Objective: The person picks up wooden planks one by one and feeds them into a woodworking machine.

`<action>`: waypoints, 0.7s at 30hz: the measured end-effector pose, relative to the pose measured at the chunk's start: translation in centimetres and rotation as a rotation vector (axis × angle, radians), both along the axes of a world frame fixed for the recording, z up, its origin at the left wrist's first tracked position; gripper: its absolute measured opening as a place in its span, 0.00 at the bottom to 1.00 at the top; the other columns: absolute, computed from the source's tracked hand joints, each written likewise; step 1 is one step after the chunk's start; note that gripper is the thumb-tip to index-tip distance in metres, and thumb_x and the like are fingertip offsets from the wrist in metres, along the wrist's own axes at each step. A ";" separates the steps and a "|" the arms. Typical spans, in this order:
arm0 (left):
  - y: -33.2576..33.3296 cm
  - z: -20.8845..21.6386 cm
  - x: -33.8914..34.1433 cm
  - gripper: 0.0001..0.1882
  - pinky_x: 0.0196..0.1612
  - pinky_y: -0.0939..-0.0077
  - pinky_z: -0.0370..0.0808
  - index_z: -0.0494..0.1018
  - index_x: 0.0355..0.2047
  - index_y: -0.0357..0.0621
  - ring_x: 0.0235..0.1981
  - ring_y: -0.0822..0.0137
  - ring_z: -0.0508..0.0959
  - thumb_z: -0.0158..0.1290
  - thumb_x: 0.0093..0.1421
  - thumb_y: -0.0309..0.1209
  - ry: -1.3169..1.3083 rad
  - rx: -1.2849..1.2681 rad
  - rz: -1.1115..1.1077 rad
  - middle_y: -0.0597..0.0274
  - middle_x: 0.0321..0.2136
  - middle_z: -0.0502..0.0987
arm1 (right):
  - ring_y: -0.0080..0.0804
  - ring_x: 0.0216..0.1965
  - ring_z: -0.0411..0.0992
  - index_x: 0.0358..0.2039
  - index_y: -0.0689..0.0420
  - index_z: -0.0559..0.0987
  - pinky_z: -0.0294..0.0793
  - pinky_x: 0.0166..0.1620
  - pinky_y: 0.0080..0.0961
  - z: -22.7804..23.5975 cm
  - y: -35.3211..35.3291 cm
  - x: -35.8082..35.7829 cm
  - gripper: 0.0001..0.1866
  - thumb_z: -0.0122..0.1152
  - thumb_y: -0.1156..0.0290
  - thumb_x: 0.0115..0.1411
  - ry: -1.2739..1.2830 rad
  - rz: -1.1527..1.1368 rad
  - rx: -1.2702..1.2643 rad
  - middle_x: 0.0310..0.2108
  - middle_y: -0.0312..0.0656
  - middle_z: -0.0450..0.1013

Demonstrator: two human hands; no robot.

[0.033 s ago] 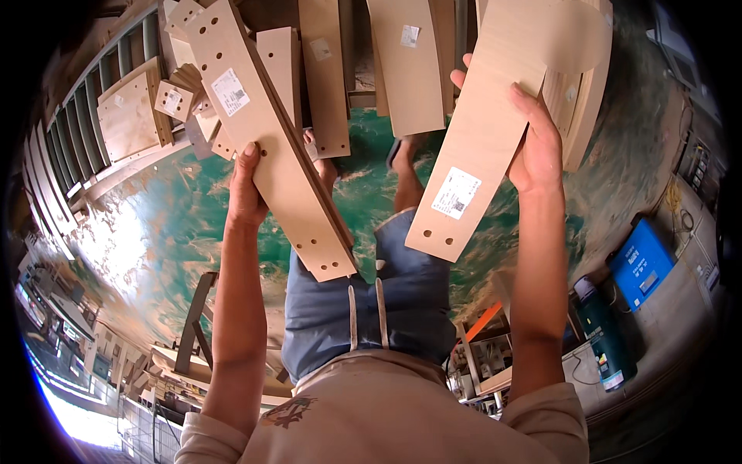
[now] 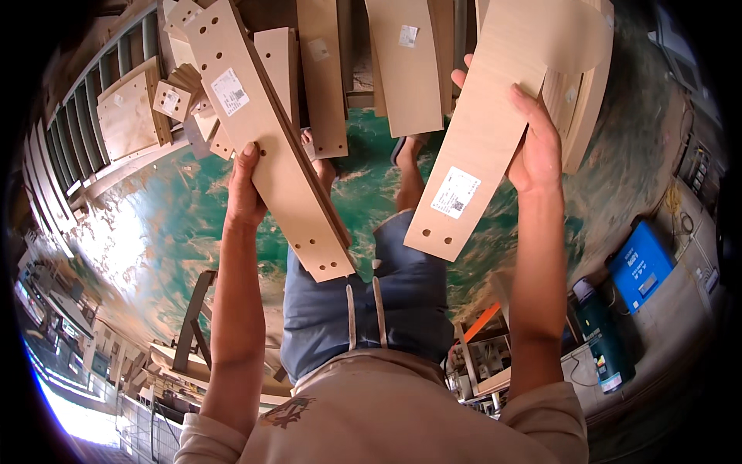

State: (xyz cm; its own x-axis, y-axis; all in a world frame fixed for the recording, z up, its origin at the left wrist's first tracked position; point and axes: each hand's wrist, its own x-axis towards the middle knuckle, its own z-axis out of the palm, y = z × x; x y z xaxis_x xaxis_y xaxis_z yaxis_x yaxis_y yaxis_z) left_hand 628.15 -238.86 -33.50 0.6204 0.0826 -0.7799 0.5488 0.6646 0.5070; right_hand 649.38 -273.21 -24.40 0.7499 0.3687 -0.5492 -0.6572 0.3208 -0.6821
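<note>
Under the left hand's [image 2: 246, 193] thumb slants the left board [image 2: 270, 147], its near end above the shorts [image 2: 367, 317]; that hand grips its edge, fingers hidden behind, so their curl cannot be told. Across from it, the right hand [image 2: 535, 151] holds the right board [image 2: 483, 131] from beneath, spread wide, thumb over the near edge and fingertips showing past the far one. One label [image 2: 229, 91] sits beyond the left thumb; another [image 2: 456, 192] lies nearer the body than the right hand. Beyond and between both hands stand more boards [image 2: 404, 77]. Right of the right forearm are a blue case [image 2: 641, 267] and a bottle [image 2: 603, 336].
</note>
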 end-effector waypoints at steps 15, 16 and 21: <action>-22.1 -2.7 8.1 0.34 0.51 0.64 0.82 0.70 0.60 0.40 0.47 0.61 0.83 0.56 0.67 0.55 0.113 -0.094 0.015 0.55 0.48 0.81 | 0.51 0.60 0.69 0.68 0.60 0.60 0.72 0.60 0.46 -14.3 -29.0 3.5 0.56 0.82 0.48 0.46 -0.292 0.079 -1.340 0.63 0.55 0.63; -24.1 -2.6 9.1 0.33 0.51 0.64 0.82 0.71 0.59 0.40 0.47 0.61 0.83 0.56 0.67 0.55 0.112 -0.129 0.020 0.55 0.48 0.81 | 0.54 0.60 0.69 0.68 0.59 0.59 0.72 0.60 0.48 -14.9 -30.7 4.3 0.58 0.82 0.47 0.45 -0.250 0.155 -1.407 0.63 0.56 0.63; -30.6 -4.4 13.2 0.35 0.50 0.63 0.83 0.72 0.58 0.43 0.46 0.61 0.84 0.58 0.64 0.59 0.184 -0.152 -0.037 0.56 0.46 0.82 | 0.58 0.57 0.70 0.65 0.63 0.66 0.71 0.61 0.48 -21.3 -38.7 10.5 0.51 0.80 0.51 0.47 -0.555 0.177 -1.649 0.56 0.58 0.68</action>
State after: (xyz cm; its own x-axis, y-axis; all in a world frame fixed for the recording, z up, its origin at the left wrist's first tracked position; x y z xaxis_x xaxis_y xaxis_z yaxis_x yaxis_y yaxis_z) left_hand 641.37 -269.48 -37.85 0.4670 -0.0644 -0.8819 0.6484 0.7031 0.2920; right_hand 659.89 -311.94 -45.70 0.9785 -0.1713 -0.1152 -0.2003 -0.9228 -0.3291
